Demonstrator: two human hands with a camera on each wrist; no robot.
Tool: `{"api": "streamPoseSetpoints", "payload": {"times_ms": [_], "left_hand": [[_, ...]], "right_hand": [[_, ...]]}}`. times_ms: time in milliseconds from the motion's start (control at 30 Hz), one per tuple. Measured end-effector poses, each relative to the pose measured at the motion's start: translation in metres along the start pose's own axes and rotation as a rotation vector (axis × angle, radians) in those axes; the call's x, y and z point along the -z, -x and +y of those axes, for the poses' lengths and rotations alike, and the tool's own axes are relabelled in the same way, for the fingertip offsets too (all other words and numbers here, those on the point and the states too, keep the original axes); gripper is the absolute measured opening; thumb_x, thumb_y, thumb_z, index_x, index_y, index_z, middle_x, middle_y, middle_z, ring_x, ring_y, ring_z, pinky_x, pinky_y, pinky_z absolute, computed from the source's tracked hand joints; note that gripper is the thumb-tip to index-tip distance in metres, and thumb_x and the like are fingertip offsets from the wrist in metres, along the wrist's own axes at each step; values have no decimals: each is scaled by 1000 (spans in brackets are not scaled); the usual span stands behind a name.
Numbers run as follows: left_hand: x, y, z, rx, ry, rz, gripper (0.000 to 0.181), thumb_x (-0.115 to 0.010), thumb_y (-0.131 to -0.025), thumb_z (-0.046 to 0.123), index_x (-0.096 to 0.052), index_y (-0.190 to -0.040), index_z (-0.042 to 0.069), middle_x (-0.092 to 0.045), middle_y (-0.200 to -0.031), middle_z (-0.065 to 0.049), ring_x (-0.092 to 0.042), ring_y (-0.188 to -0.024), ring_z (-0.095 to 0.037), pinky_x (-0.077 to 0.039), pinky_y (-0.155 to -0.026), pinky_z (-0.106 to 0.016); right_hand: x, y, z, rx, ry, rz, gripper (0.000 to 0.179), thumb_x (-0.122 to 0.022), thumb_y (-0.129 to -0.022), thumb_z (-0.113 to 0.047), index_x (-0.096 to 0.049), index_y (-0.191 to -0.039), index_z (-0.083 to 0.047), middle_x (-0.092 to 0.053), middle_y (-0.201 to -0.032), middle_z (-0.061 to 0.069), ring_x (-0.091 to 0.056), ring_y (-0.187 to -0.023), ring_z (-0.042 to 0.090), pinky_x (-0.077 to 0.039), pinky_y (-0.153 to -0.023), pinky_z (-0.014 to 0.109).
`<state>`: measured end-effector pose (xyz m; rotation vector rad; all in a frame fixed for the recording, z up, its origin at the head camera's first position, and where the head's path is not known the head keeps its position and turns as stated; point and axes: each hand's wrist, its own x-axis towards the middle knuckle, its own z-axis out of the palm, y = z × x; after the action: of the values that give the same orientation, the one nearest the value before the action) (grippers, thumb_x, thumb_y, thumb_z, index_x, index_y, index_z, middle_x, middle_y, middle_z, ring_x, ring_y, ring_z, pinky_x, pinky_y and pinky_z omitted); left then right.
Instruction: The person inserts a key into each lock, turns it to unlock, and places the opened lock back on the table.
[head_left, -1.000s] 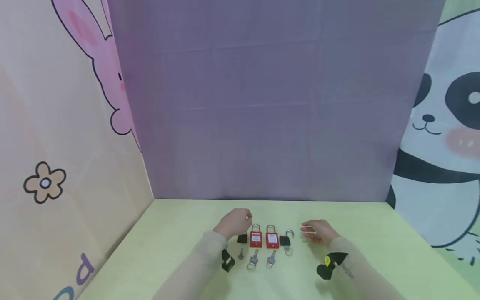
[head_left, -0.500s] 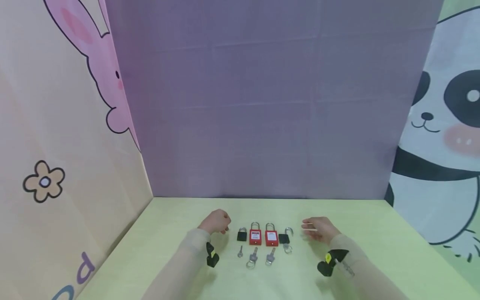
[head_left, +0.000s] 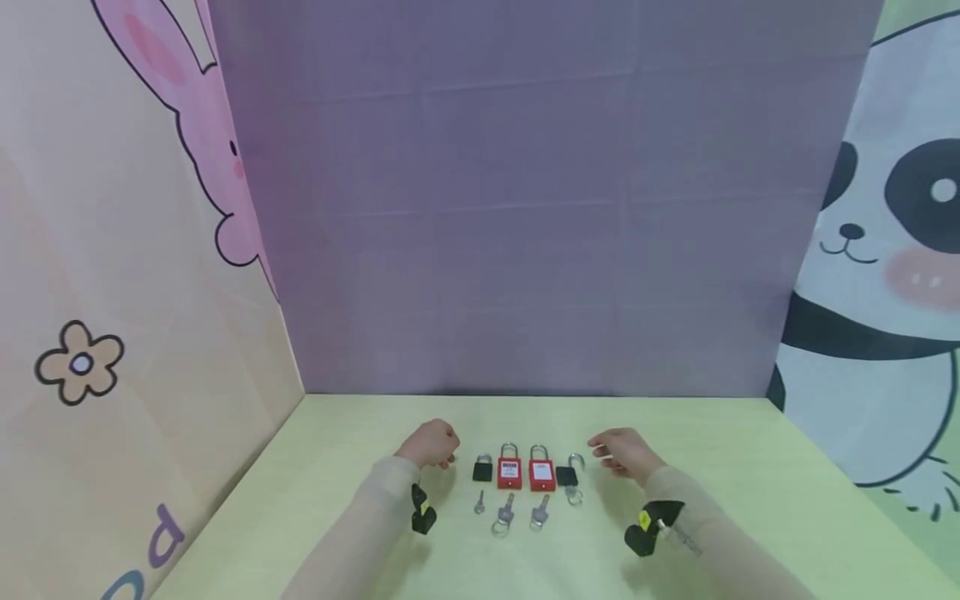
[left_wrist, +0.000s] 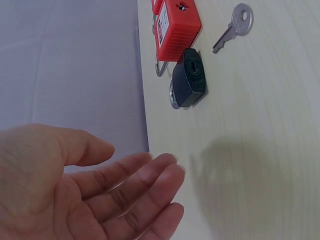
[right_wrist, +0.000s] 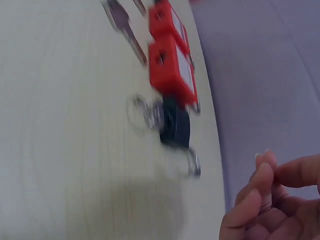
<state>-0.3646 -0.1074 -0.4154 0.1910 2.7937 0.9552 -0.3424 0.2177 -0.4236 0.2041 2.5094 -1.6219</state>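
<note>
While the left hand (head_left: 430, 442) hovers over the table (head_left: 337, 433) to the left of a row of four padlocks, its thumb stands apart from its loosely bent fingers and it holds nothing. At the other end, the right hand (head_left: 628, 452) hovers just to the right of the row, likewise holding nothing, with its fingers loosely bent and its thumb close to the fingertips.

From left to right, the row runs left black padlock (head_left: 483, 472), left red padlock (head_left: 509, 475), right red padlock (head_left: 542, 477) and right black padlock (head_left: 567, 477). The last has its shackle swung open, and a key with a ring (head_left: 573, 496) sits at its near end. On the near side of the row lie a small key (head_left: 480, 502) at left and two larger keys (head_left: 506, 510). A purple cloth (head_left: 525, 250) hangs beyond the table's far edge.
</note>
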Motion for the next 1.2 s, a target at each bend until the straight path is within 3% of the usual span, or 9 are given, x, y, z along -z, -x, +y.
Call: {"api": "streamPoseSetpoints", "payload": {"times_ms": [67, 200, 300, 400, 567, 733, 967, 1200], "left_hand": [[0, 1, -1, 7, 2, 0, 28, -50, -94, 13, -64, -112, -2, -68, -83, -8, -64, -71, -20, -50, -72, -39], [-3, 3, -1, 9, -1, -5, 28, -51, -94, 15, -65, -113, -1, -68, -82, -7, -64, -71, -19, -48, -69, -36], [-4, 5, 0, -2, -9, -5, 28, -51, -94, 15, -65, -112, -1, -67, -82, -7, -63, -70, -19, -47, -66, -35], [-5, 5, 1, -3, -13, -1, 28, -51, -94, 15, -65, -111, -1, -66, -80, -6, -62, -68, -18, -47, -65, -35], [-7, 5, 3, -15, -12, -5, 27, -51, -94, 15, -66, -110, -1, -65, -79, -5, -61, -67, -16, -48, -67, -35], [-8, 6, 6, -15, 4, -4, 26, -51, -95, 13, -65, -109, -2, -65, -79, -6, -61, -67, -18, -50, -68, -37], [-6, 6, 7, 5, 8, -19, 26, -51, -95, 15, -65, -110, -1, -65, -80, -6, -62, -69, -17, -50, -70, -37], [-4, 6, 5, -10, 30, -30, 26, -51, -95, 14, -65, -111, -2, -66, -80, -6, -63, -68, -18, -50, -65, -32]], "right_hand": [[-15, 9, -9, 50, 112, -33, 27, -46, -96, -12, -63, -105, 6, -60, -78, 4, -49, -59, 9, -39, -51, 20], [-48, 31, -26, 114, 356, -191, 21, -51, -93, -13, -65, -85, -1, -54, -65, 0, -43, -53, 9, -33, -46, 19], [-66, 45, -33, 132, 556, -294, 26, -54, -95, -16, -62, -72, -5, -49, -56, -3, -39, -47, 8, -30, -42, 18], [-78, 53, -33, 125, 751, -295, 31, -54, -97, -23, -59, -70, -8, -45, -51, -5, -35, -42, 7, -28, -42, 19], [-89, 56, -29, 101, 1004, -211, 38, -55, -96, -37, -58, -68, -12, -48, -53, -3, -35, -44, 9, -28, -47, 25], [-96, 54, -27, 77, 1032, -179, 33, -59, -94, -37, -63, -73, -12, -56, -62, 0, -40, -49, 10, -31, -49, 25], [-98, 56, -29, 3, 1011, -211, 26, -60, -93, -34, -63, -78, -13, -58, -67, 1, -40, -50, 12, -31, -50, 26], [-100, 64, -36, 64, 1146, -250, 28, -65, -89, -34, -65, -77, -9, -55, -68, 2, -44, -60, 15, -38, -60, 30]]}}
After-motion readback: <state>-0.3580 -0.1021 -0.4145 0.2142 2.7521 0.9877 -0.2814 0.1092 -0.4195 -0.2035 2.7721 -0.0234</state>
